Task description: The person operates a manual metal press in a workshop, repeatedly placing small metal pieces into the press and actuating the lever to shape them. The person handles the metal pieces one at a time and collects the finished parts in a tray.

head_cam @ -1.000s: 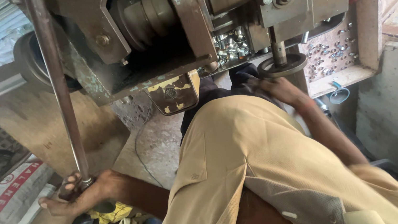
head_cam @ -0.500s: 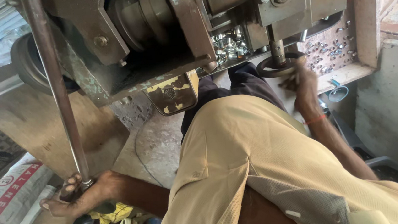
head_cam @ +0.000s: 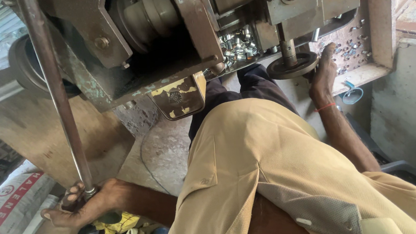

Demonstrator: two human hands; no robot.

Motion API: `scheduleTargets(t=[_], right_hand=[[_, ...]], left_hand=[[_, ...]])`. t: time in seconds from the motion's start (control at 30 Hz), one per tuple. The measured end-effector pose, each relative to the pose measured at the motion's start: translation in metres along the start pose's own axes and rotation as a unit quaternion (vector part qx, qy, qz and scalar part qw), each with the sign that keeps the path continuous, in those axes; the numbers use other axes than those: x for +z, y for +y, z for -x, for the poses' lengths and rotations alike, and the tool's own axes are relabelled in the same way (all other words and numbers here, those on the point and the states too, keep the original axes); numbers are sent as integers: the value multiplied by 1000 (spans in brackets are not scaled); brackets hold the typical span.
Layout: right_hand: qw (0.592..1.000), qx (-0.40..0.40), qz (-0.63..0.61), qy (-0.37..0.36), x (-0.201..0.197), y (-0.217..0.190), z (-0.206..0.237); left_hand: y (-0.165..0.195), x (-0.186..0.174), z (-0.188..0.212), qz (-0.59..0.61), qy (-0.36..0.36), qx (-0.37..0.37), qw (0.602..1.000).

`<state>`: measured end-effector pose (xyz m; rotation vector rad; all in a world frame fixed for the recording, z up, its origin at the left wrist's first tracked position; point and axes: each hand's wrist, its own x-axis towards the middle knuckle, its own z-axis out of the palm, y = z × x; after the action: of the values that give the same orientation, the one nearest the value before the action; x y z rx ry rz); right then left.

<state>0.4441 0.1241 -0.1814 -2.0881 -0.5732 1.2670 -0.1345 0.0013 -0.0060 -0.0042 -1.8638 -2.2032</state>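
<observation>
Left hand (head_cam: 83,205) grips the lower end of a long steel lever (head_cam: 55,95), fingers curled shut around the bar where it ends near the bottom left of the head view. The lever runs steeply up past the worn metal machine (head_cam: 162,50) that fills the top of the frame. Across the picture, the person's right hand (head_cam: 324,69) reaches to a small round handwheel (head_cam: 291,67) that sits on a vertical shaft below the machine's front; the fingers rest against the wheel's right rim, partly bent, though whether they close on it cannot be told. A thin red thread circles that wrist.

Between the two hands lies the person's tan shirt (head_cam: 272,166), which takes up most of the lower middle of the view, with dark trousers (head_cam: 245,88) showing above it. A heap of small shiny metal sleeves (head_cam: 237,44) sits in a tray of the machine just left of the handwheel's shaft, and more of them lie in a perforated metal box (head_cam: 357,43) just beside the right hand. Printed white sacks (head_cam: 9,199) lie at the left edge, near the left hand, and a yellow rag (head_cam: 117,223) lies just below that forearm.
</observation>
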Motion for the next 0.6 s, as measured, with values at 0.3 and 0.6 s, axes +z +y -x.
scheduleTargets(t=[0.3, 0.6], right_hand=[[910, -61, 282, -297, 43, 23, 25], [914, 29, 234, -329, -20, -49, 25]], left_hand=[[-2, -1, 1, -13, -10, 15, 1000], [4, 6, 7, 34, -22, -2, 999]])
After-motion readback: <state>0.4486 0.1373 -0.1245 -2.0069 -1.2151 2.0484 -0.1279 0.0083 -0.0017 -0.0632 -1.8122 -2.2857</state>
